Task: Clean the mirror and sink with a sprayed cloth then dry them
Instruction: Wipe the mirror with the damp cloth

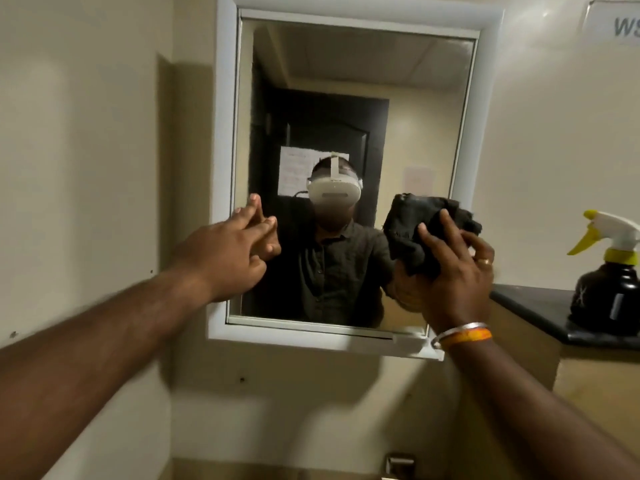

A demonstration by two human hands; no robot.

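A white-framed mirror [346, 81] hangs on the cream wall straight ahead. My right hand [453, 271] grips a crumpled black cloth [415, 220] against the mirror's lower right part. My left hand [232, 251] reaches to the mirror's lower left edge, its straight fingers touching the glass beside the frame. The mirror reflects a person wearing a white headset. The sink is out of view except for a metal fitting [398, 465] at the bottom edge.
A black spray bottle [609, 289] with a white and yellow trigger head stands on a dark ledge [530, 306] to the right of the mirror. A paper sign [616, 22] is fixed to the wall at the upper right.
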